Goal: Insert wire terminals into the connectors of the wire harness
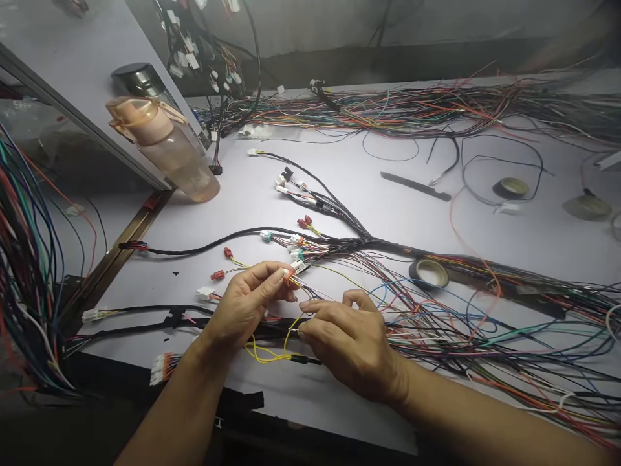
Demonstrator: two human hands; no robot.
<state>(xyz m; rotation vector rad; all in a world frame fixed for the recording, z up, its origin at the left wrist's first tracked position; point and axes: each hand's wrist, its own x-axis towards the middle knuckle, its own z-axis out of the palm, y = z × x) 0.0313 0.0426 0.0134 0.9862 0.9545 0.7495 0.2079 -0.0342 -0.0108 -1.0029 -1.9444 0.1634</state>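
Note:
My left hand (252,294) pinches a small white-and-orange connector (289,274) between thumb and forefinger, with thin wires running out of it to the right. Close beside it, my right hand (347,336) has its fingers closed around a thin wire with a bare metal tip (294,331). Yellow wires (272,356) loop below, between the hands, into a short black sleeve (299,359). Just above the hands lies the taped black wire harness (371,241), its branches ending in white, green and orange connectors (295,246). Red connectors (217,275) lie left of my left hand.
Loose wires (436,323) spread across the right side, with a long bundle (388,110) along the back. Tape rolls (431,274) and a dark flat strip (414,186) lie on the table. A drink bottle (169,152) leans at the left, near hanging wires (29,272).

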